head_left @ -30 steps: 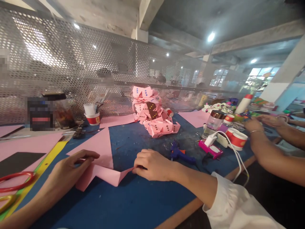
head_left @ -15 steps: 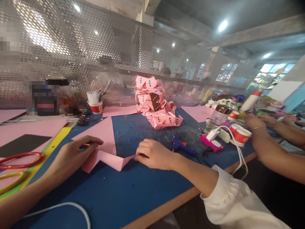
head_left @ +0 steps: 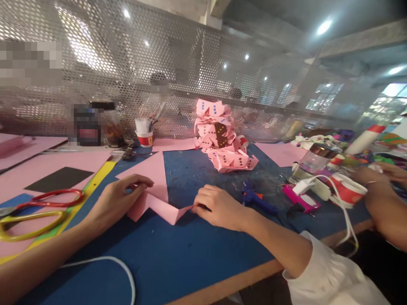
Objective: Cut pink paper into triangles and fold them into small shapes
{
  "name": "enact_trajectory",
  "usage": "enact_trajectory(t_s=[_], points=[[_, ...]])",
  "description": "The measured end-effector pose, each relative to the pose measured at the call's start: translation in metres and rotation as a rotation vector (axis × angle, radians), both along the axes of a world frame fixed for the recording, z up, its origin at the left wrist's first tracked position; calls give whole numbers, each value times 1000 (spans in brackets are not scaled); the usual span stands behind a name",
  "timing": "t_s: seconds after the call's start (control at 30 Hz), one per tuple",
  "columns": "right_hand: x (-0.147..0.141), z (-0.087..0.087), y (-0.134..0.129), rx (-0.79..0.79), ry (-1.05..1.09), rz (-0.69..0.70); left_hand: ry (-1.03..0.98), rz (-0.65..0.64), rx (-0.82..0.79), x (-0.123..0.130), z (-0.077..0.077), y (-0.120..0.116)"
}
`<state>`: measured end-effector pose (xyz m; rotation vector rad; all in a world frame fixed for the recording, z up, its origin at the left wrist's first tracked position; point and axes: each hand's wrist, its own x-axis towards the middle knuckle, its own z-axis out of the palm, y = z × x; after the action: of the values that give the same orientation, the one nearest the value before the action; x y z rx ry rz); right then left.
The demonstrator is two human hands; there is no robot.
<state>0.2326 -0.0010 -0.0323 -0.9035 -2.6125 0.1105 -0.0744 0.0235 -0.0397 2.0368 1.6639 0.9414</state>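
A pink paper strip (head_left: 164, 210) with zigzag folds stands partly raised off the blue tabletop. At its left end, my left hand (head_left: 122, 197) is closed on it, with thumb and fingers pinching the paper. The tip at the right end is pinched in my right hand (head_left: 219, 205). Behind the strip lies a flat pink sheet (head_left: 155, 171), partly under my left hand. Further back stands a pile of folded pink paper pieces (head_left: 219, 135) printed with small blue, yellow and dark squares. A blue glue gun (head_left: 257, 199) lies to the right of my right hand.
Red-handled scissors (head_left: 57, 198) and yellow-handled scissors (head_left: 34, 226) lie on sheets at left. A paper cup (head_left: 145, 139) with tools stands behind. At right are a pink power strip (head_left: 300, 198), a jar (head_left: 314, 163) and a co-worker's arm (head_left: 383, 203). A white cable (head_left: 122, 264) curves in front.
The whole view has shifted, so things appear further right. Both hands keep hold of the pink strip, and its folds look much the same.
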Motion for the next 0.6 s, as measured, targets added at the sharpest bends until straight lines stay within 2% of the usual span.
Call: enact_trajectory(t_s=[0.6], points=[[2, 1, 0, -26, -29, 0, -65, -10, 21, 3, -1, -1]])
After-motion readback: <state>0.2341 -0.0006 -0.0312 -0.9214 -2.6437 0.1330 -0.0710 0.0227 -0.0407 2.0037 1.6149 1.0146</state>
